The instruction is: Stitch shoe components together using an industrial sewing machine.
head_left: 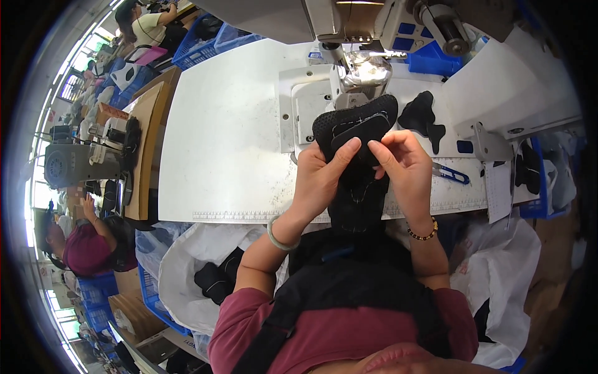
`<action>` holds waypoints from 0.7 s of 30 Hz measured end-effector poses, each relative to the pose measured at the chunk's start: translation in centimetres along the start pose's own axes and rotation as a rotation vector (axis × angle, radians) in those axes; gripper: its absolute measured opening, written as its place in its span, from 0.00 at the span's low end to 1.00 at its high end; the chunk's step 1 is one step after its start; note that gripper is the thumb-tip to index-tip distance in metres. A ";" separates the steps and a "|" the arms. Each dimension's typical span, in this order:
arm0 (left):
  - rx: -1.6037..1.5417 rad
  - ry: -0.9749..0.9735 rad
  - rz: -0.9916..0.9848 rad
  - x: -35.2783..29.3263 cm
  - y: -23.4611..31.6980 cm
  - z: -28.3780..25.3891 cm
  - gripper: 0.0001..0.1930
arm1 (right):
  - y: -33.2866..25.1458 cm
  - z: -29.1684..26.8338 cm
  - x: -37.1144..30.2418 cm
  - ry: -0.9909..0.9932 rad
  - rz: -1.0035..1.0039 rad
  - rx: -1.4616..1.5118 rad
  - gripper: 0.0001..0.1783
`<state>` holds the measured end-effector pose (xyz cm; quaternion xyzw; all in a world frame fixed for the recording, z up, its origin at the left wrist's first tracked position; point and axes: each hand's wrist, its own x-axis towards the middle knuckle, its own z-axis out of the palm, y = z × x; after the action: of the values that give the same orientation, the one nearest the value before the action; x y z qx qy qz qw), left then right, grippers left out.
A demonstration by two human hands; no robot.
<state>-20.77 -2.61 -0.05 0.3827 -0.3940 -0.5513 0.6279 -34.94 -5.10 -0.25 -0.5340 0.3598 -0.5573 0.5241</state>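
Both hands hold a black padded fabric piece (322,126) with white marking lines, raised over the front of the white table (218,137). Its lower end hangs down past the table's ruled edge. A smaller black rounded patch (358,131) lies against its upper face. My left hand (317,177) grips the left side, thumb pressed on the patch. At the right edge, my right hand (408,171) pinches the patch between thumb and fingers. Just beyond the piece stands the lit sewing head of a machine (364,71). Fingers behind the fabric are hidden.
Black cut pieces (420,115) and a blue-handled cutter (451,174) lie to the right. White sacks (187,262) hang below the table's edge. Blue crates (199,37) stand at the far left, where co-workers sit. The machine's white body (517,93) fills the right.
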 end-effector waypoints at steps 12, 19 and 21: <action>-0.038 0.032 0.032 1.1 -0.3 0.6 0.07 | 1.5 0.9 1.2 -0.013 -0.016 0.132 0.09; 0.038 0.045 0.002 1.4 0.0 0.3 0.08 | 1.5 0.8 1.4 -0.038 0.009 0.166 0.09; 0.053 0.041 0.003 1.4 0.1 0.2 0.08 | 1.5 0.8 1.4 -0.040 0.020 0.171 0.09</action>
<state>-20.78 -4.01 0.22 0.4098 -0.3960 -0.5316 0.6266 -33.72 -6.64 -1.24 -0.4946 0.3058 -0.5700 0.5805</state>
